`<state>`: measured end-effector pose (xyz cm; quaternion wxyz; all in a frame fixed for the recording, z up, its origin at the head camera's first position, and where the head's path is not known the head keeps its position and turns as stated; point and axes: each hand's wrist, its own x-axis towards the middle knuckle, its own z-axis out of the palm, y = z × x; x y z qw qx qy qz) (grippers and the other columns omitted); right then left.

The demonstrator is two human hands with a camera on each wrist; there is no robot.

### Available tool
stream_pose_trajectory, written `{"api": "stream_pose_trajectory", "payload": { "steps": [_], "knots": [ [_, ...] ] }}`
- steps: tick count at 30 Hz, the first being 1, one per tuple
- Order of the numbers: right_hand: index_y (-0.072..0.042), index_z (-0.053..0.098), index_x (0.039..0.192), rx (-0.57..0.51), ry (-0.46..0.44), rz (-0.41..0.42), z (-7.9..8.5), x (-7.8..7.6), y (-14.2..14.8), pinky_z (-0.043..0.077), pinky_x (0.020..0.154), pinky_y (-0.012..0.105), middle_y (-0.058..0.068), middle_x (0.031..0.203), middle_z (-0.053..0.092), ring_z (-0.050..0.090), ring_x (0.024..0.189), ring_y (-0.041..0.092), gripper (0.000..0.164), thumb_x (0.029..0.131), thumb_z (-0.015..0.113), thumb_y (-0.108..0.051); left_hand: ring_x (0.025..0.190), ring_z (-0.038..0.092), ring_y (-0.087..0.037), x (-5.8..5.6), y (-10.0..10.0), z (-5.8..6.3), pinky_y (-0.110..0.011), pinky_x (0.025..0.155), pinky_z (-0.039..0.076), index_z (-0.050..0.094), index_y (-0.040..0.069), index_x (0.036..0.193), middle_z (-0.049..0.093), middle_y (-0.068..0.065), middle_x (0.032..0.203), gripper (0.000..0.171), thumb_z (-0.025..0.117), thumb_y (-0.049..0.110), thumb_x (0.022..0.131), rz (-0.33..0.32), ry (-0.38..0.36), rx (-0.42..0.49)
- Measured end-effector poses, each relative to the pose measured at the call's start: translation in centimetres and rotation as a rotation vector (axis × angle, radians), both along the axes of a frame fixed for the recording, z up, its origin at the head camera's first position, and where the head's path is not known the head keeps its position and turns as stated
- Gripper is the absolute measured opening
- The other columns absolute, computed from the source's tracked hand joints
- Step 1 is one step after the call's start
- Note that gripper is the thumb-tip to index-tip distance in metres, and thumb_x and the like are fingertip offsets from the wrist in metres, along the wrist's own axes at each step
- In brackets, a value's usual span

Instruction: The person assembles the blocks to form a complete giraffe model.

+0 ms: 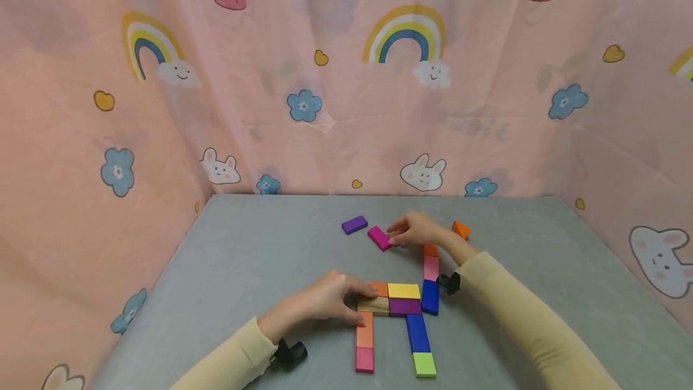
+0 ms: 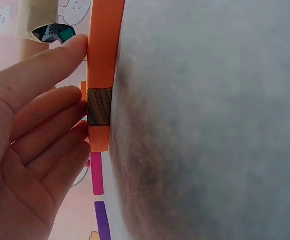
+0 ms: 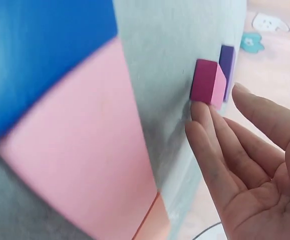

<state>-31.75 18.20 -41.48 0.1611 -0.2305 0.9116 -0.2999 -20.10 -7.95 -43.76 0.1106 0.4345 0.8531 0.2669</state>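
My left hand (image 1: 330,297) rests at the left end of a flat block figure, thumb by the upper orange leg block (image 1: 365,331) and fingertips by the small orange block (image 1: 382,289). Between them lies the bare wood block (image 2: 99,106). The left fingers are loosely bent along the block edges. Further back, my right hand (image 1: 415,229) reaches to a magenta block (image 1: 379,238). In the right wrist view, fingertips meet the near end of that block, while the thumb stands apart from it. A purple block (image 1: 354,224) lies just beyond, to the left.
Yellow (image 1: 403,290) and dark purple (image 1: 405,307) blocks continue the figure. Its right leg is blue (image 1: 418,333) and lime (image 1: 424,365). A column of blue (image 1: 430,297), pink (image 1: 431,268) and orange blocks runs back under the right forearm. An orange triangular block (image 1: 461,229) lies behind that arm.
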Motion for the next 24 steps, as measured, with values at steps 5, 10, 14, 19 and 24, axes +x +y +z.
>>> {"api": "stream_pose_trajectory", "payload": {
  "steps": [5, 10, 14, 19, 24],
  "knots": [
    [-0.001, 0.066, 0.118, -0.013, -0.020, 0.047, 0.1, 0.7, -0.6, 0.056, 0.076, 0.030, 0.008, 0.099, 0.073, 0.068, 0.084, 0.014, 0.037, 0.087, 0.069, -0.023, 0.118, 0.055, -0.003, 0.1, 0.0, 0.1, -0.022, 0.097, 0.045, 0.066, 0.021, 0.122, 0.065, 0.012, 0.119, 0.048, 0.078, 0.033, 0.077, 0.003, -0.017, 0.005],
    [0.001, 0.065, 0.119, -0.034, -0.012, 0.062, -0.1, 0.7, -0.6, 0.055, 0.082, 0.034, 0.012, 0.103, 0.072, 0.069, 0.091, 0.019, 0.040, 0.086, 0.070, -0.021, 0.117, 0.055, -0.003, 0.2, 0.0, 0.1, -0.022, 0.097, 0.045, 0.066, 0.020, 0.122, 0.065, 0.012, 0.119, 0.048, 0.078, 0.033, 0.078, -0.004, -0.012, 0.005],
    [0.004, 0.058, 0.126, -0.064, 0.009, 0.042, -0.4, 0.3, -0.6, 0.051, 0.092, 0.041, 0.017, 0.118, 0.066, 0.064, 0.107, 0.029, 0.051, 0.084, 0.073, -0.021, 0.116, 0.056, -0.001, 0.1, 0.1, 0.1, -0.021, 0.097, 0.046, 0.066, 0.021, 0.122, 0.065, 0.012, 0.119, 0.048, 0.077, 0.034, 0.078, -0.010, -0.011, 0.003],
    [-0.002, 0.052, 0.134, -0.032, 0.051, 0.036, -0.9, -0.4, -1.2, 0.045, 0.099, 0.047, 0.014, 0.131, 0.058, 0.056, 0.119, 0.031, 0.067, 0.078, 0.078, -0.029, 0.117, 0.055, -0.002, 0.1, 0.0, 0.0, -0.022, 0.097, 0.046, 0.066, 0.021, 0.122, 0.065, 0.012, 0.119, 0.048, 0.078, 0.035, 0.077, -0.009, -0.004, 0.007],
    [-0.005, 0.051, 0.135, 0.033, 0.087, 0.075, -1.3, -0.7, -2.2, 0.043, 0.101, 0.048, 0.013, 0.134, 0.055, 0.052, 0.122, 0.032, 0.073, 0.074, 0.081, -0.033, 0.117, 0.055, -0.003, 0.1, 0.1, 0.1, -0.022, 0.097, 0.046, 0.067, 0.021, 0.121, 0.065, 0.012, 0.118, 0.047, 0.079, 0.034, 0.077, -0.008, -0.004, 0.012]
  ]
}}
